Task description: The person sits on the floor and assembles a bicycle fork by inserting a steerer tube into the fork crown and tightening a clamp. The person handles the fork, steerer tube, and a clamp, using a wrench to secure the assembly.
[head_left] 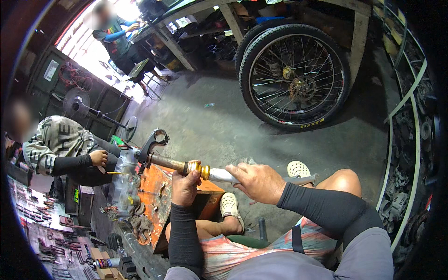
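Across my lap lies a long metal shaft that looks like a bicycle fork part [169,162]. Its far left end carries a black bracket [148,148] with a round clamp. My left hand [185,187] is wrapped around the shaft beside a shiny gold ring fitting [203,171]. Just right of the gold fitting is a pale silver section [221,175]. My right hand [259,183] is closed over that section, fingers on top. A grey end [305,179] shows past the right hand. Under the left end stands an orange box [161,205] with a scuffed, dirty top.
Two spoked bicycle wheels [254,109] lean against a wooden workbench [231,21]. A seated person [63,144] works at left beside plastic containers [123,175]; another person [114,42] stands farther back. Hand tools [51,249] cover the lower left. Metal parts [399,200] fill a right-hand shelf.
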### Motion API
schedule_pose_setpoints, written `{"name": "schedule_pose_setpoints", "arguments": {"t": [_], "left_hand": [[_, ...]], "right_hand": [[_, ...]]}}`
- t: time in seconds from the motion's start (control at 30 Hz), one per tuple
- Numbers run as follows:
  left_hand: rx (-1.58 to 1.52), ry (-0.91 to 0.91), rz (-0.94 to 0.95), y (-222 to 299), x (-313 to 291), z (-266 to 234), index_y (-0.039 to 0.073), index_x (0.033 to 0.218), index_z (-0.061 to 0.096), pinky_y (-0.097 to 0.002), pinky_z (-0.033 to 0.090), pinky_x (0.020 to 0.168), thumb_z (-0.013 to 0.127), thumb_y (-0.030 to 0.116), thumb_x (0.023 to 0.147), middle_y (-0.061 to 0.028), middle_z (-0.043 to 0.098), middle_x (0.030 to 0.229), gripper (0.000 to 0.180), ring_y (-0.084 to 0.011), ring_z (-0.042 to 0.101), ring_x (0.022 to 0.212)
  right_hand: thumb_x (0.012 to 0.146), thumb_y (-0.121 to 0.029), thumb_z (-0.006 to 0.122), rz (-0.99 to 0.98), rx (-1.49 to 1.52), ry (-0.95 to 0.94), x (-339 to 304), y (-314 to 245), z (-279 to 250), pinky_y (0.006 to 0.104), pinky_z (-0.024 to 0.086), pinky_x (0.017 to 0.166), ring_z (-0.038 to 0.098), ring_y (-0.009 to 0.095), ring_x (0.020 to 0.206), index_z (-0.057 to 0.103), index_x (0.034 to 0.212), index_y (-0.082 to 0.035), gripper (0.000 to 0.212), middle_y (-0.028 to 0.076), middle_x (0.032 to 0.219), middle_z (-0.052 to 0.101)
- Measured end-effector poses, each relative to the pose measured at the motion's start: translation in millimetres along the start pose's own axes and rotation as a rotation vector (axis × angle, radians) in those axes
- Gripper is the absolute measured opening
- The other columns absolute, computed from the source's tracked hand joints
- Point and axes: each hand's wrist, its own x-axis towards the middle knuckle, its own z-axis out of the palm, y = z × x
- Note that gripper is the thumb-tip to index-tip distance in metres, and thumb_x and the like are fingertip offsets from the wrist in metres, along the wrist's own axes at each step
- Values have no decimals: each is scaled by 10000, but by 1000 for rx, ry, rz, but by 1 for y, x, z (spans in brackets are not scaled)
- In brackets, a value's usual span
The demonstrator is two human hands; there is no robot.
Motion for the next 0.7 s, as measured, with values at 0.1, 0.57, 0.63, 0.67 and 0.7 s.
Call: {"name": "schedule_pose_setpoints", "arguments": {"t": [0.1, 0.57, 0.63, 0.67, 0.7], "left_hand": [[-35, 13, -31, -2, 3, -2, -24, 1285, 740, -226, 468, 600, 947, 302, 924, 24, 709, 925, 530, -61, 595, 688], [4, -22, -69, -21, 2, -13, -45, 1295, 705, -338, 592, 913, 913, 233, 923, -87, 768, 1128, 509, -170, 732, 987], [67, 5, -7, -23, 4, -14, -33, 1338, 698, -367, 587, 1010, 902, 303, 958, -101, 766, 1215, 547, -192, 737, 1081], [100, 16, 14, -24, 5, -11, -30, 1349, 695, -375, 585, 1032, 893, 310, 972, -111, 766, 1257, 546, -201, 741, 1116], [99, -11, 60, -29, 3, -8, -7, 1432, 647, -371, 599, 1033, 844, 344, 1026, -140, 765, 1318, 572, -212, 747, 1173]], "right_hand": [[980, -204, 781, -18, 42, 26, 0, 4, 6, 477, 650, 800, 778, 381, 985, 568, 1457, -67, 540, 164, 1121, 719], [1010, -211, 772, 75, 314, -63, 10, 14, 11, 501, 595, 978, 731, 449, 1141, 616, 1456, -40, 503, 240, 1254, 743], [1034, -228, 760, 101, 379, -95, 19, 24, 17, 486, 578, 1022, 730, 435, 1178, 625, 1468, -28, 496, 245, 1299, 742], [1049, -240, 748, 148, 434, -136, 20, 27, 17, 479, 573, 1031, 731, 420, 1192, 621, 1479, -25, 497, 243, 1316, 743], [1064, -252, 737, 196, 489, -175, 22, 29, 16, 471, 568, 1041, 732, 405, 1206, 618, 1490, -21, 499, 240, 1333, 743]]}}
